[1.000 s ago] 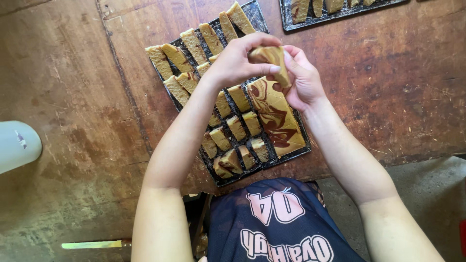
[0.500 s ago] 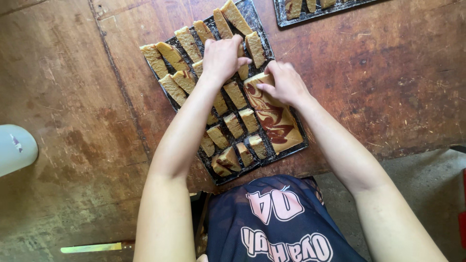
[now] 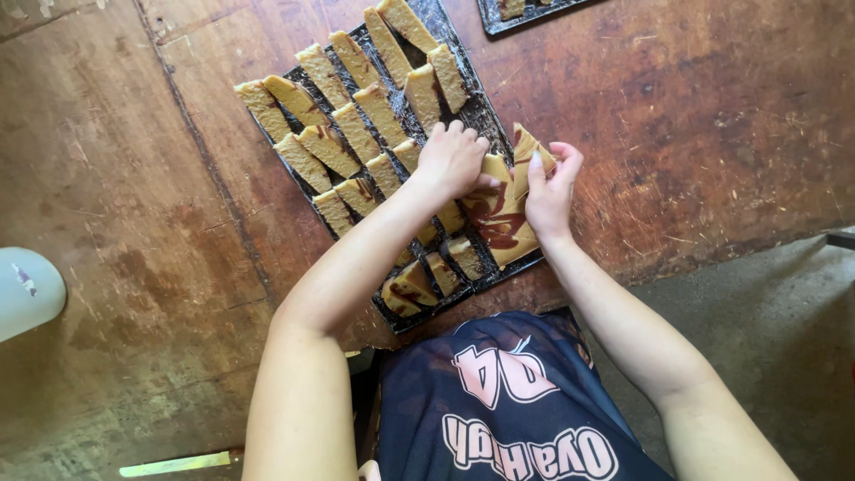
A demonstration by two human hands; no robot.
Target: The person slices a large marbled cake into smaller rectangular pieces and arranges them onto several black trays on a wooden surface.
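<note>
A dark rectangular tray (image 3: 485,116) lies on a worn wooden table (image 3: 712,134) and carries several tan cake slices (image 3: 356,125) set on edge in rows. Beside them on the tray lies a flat tan slab with brown swirls (image 3: 499,218). My left hand (image 3: 454,158) rests palm down on the slab's upper end, fingers together. My right hand (image 3: 550,183) lifts one swirled slice (image 3: 527,147) off the slab's right edge, pinched between thumb and fingers.
A second dark tray (image 3: 521,11) with slices shows at the top edge. A pale rounded object (image 3: 25,289) sits at the left edge of the table. A knife blade (image 3: 174,463) lies at the bottom left. Grey floor (image 3: 784,312) is at the right.
Both hands have come down from holding a slice above the tray. The left hand now presses on the slab and the right hand peels a slice from its right edge.
</note>
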